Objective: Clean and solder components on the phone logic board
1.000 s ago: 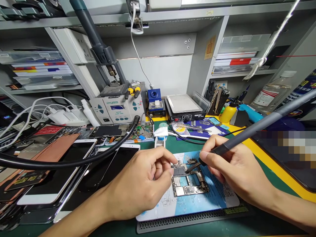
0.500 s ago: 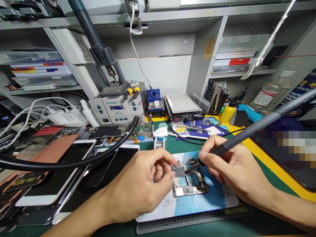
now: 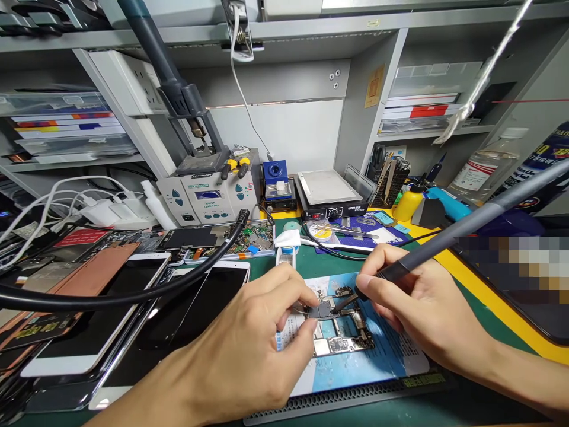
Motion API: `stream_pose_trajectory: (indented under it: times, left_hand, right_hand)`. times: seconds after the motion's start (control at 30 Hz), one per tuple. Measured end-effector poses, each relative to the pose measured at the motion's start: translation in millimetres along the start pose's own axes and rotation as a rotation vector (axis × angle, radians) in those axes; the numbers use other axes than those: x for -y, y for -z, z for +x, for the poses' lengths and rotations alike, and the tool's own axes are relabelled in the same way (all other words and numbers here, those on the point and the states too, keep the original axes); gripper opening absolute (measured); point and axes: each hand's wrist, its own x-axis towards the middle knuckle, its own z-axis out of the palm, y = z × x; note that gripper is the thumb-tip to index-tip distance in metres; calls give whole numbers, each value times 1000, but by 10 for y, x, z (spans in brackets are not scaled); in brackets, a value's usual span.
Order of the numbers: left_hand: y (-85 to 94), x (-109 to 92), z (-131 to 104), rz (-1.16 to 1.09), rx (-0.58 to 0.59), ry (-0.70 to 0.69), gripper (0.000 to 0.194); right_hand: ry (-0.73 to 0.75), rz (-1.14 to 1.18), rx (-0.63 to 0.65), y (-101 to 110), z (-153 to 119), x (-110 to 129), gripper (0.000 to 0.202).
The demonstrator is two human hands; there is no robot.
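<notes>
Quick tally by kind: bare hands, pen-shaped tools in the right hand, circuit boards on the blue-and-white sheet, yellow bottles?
Hands: 2 (left hand, right hand)
Pen-shaped tool: 1
Circuit board on the sheet: 1
Yellow bottle: 1
Total: 5

Grey shelving (image 3: 329, 25) frames a white back panel (image 3: 275, 127) above the green worktop (image 3: 435, 409).

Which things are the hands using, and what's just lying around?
In use:
circuit board, left hand at its edge
grey tool, in right hand
printed sheet beneath

Probably just lying around:
white-edged phone
yellow bottle
clear bottle
</notes>
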Motion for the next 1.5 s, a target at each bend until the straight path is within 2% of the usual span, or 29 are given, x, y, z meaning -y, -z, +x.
stream_pose_trajectory:
  times: [0.13, 0.83, 1.23, 1.5]
  left_hand:
    - [-14, 20, -16, 57, -2, -57, 16]
    - [-39, 27, -32, 95, 28, -66, 14]
    - [-55, 29, -34, 103, -18, -100, 16]
    - [-56, 36, -37, 97, -29, -108, 15]
  right_hand:
    - [-18, -3, 3, -2, -8, -5, 25]
    - [-36, 19, 10, -10, -11, 24, 23]
    - [22, -9, -41, 5, 13, -22, 19]
    - [27, 10, -3, 2, -3, -15, 19]
